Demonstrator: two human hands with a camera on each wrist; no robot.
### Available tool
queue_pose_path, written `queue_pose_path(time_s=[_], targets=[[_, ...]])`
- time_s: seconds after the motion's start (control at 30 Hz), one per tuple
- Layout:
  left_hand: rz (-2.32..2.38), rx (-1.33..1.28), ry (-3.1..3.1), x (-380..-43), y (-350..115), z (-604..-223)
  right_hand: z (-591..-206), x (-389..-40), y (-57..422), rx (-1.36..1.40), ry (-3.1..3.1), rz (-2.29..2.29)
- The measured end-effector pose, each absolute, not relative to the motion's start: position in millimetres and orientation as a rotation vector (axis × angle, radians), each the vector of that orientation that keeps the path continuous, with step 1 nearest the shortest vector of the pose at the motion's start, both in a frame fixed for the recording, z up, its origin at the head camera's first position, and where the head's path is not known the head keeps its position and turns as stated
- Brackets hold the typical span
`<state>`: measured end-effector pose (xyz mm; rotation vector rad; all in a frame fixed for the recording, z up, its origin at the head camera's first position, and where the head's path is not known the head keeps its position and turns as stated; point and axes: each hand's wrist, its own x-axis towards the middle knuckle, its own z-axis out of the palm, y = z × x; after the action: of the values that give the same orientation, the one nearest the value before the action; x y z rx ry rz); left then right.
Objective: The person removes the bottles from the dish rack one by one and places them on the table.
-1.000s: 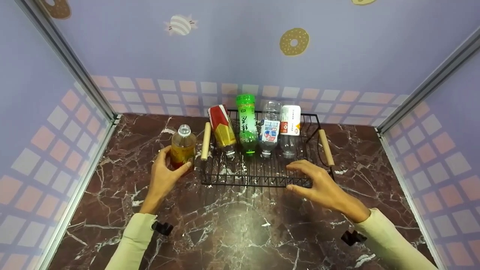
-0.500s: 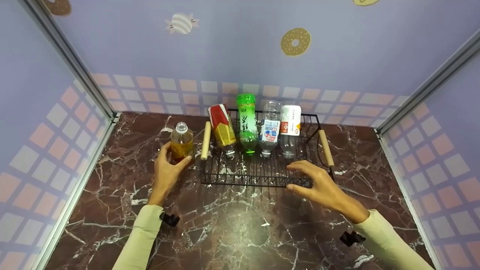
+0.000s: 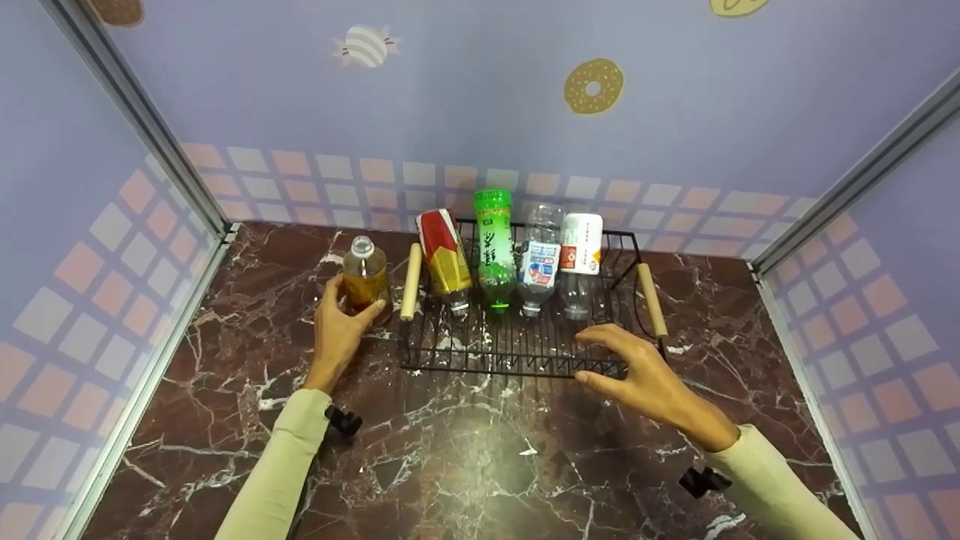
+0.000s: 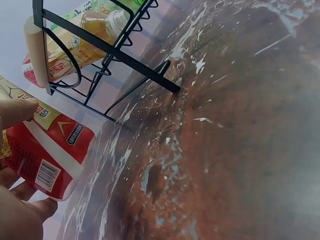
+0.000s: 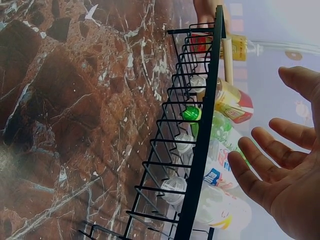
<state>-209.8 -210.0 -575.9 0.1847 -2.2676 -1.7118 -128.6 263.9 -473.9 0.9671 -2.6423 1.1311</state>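
Observation:
My left hand (image 3: 337, 322) grips a plastic bottle (image 3: 367, 277) with a yellow and red label, just left of the wire rack (image 3: 517, 370). The bottle stands upright, thumb on one side and fingers on the other. In the left wrist view, a barcode and white stripe show on the bottle's red lower label (image 4: 55, 160). Whether its base touches the table cannot be told. Over the rack's front right corner hovers my right hand (image 3: 637, 375), fingers spread and holding nothing; the right wrist view shows its palm (image 5: 295, 195) beside the rack's black rim (image 5: 204, 145).
Side by side, caps toward me, lie a red and yellow bottle (image 3: 445, 251), a green bottle (image 3: 495, 244), a clear bottle (image 3: 540, 262) and a white-labelled bottle (image 3: 581, 244). Wooden handles (image 3: 411, 281) flank the rack. Purple walls (image 3: 465, 90) enclose the marbled table (image 3: 450, 465).
My left hand has moved a little away from me, toward the back wall, carrying the bottle along. The right hand and the rack's bottles stay nearly where they were.

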Motion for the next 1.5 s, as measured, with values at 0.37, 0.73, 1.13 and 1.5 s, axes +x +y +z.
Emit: queue_pose_path(time_s=[0.37,0.73,1.13,1.5], targets=[[-1.618,0.181,-2.305,-229,-208,-585,-476,-128,266,0.944,-2.652,1.134],[-1.646,0.209,-2.287,-243,-209,-596,-478,-131,267,0.939,-2.661,1.149],[-1.66,0.156,-2.293,-253,-205,-595,-478,-134,269,0.92,-2.666,1.148],[-1.722,0.157,-2.389,-238,-207,-590,-477,-135,271,0.923,-2.638,1.138]])
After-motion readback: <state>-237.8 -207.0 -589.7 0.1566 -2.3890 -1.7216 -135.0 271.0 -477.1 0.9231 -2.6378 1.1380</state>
